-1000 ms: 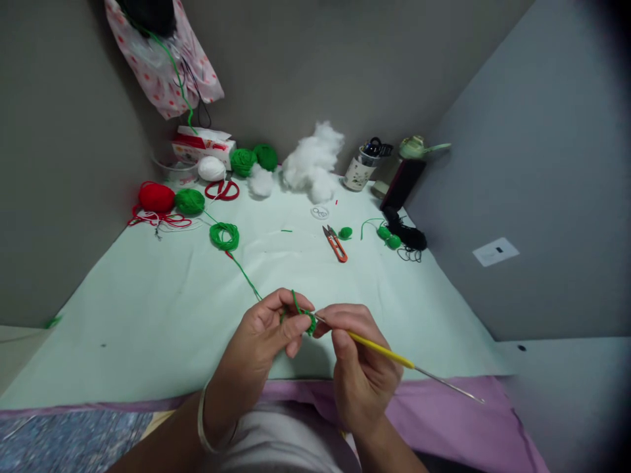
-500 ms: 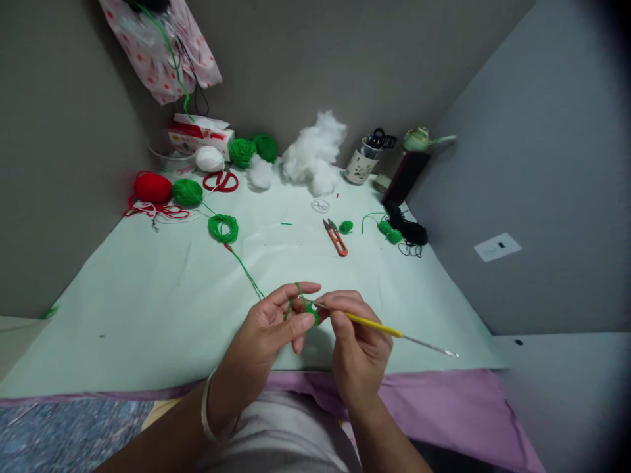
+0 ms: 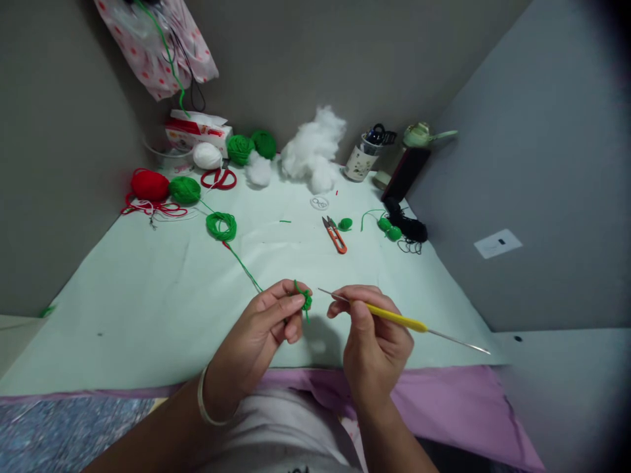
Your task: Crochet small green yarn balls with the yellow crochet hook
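My left hand [image 3: 273, 314] pinches a small green crochet piece [image 3: 307, 301] between thumb and fingers, with a short bit of yarn hanging below it. A green strand [image 3: 244, 266] runs from behind this hand back to a loose coil of green yarn [image 3: 221, 226] on the table. To the right, my right hand [image 3: 377, 335] is closed on a crochet hook [image 3: 397, 318] with a yellow grip. The hook's thin tip points left and stands a little apart from the crochet piece.
Orange thread snips [image 3: 335, 236] and small green crocheted balls [image 3: 389, 228] lie beyond my hands. Farther back are white stuffing [image 3: 315, 148], red-handled scissors [image 3: 218, 179], red yarn [image 3: 150, 185], black yarn [image 3: 411, 226] and a pen cup [image 3: 362, 159]. Grey partitions enclose the table.
The hook has come away from the green piece, and my right hand has moved right with it. My left fingers, spread with yarn over the index finger before, have drawn together around the piece.
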A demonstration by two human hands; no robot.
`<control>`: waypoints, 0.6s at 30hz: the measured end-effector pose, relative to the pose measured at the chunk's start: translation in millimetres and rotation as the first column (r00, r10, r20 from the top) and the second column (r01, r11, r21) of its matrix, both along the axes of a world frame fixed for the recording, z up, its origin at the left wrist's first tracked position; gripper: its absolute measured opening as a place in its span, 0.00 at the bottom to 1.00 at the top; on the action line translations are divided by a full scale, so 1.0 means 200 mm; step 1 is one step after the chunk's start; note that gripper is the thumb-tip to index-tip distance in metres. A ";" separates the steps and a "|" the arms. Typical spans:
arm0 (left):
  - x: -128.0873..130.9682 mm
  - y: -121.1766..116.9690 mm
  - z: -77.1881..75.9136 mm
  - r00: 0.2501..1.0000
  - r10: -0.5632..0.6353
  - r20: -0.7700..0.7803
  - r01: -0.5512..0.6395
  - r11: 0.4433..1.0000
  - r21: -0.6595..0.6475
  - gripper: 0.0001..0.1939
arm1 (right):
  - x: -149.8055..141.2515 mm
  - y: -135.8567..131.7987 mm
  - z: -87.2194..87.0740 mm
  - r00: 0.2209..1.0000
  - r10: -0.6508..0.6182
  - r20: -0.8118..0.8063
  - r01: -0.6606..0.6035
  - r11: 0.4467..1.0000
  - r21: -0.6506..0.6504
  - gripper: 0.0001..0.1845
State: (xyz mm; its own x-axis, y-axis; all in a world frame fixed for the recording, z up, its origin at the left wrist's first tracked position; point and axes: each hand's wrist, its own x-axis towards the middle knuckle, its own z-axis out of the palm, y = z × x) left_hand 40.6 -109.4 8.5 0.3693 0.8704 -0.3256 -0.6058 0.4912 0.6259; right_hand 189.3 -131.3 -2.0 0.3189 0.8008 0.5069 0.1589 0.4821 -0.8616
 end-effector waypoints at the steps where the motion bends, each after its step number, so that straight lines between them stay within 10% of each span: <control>1: 0.00 0.00 0.00 1.000 0.001 -0.002 -0.001 1.000 0.002 0.07 | 0.00 0.00 0.00 1.000 0.009 0.000 -0.009 1.000 0.011 0.09; 18: 0.01 0.00 0.02 0.999 0.012 -0.032 -0.011 1.000 0.016 0.10 | -0.01 -0.01 0.01 0.996 0.061 0.062 -0.064 0.997 0.050 0.12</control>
State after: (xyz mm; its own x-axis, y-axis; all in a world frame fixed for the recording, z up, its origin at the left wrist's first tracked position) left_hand 42.5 -108.6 12.3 0.3488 0.8798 -0.3229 -0.5911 0.4739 0.6527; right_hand 187.5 -134.0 -0.4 0.2362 0.7904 0.5653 0.1783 0.5366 -0.8248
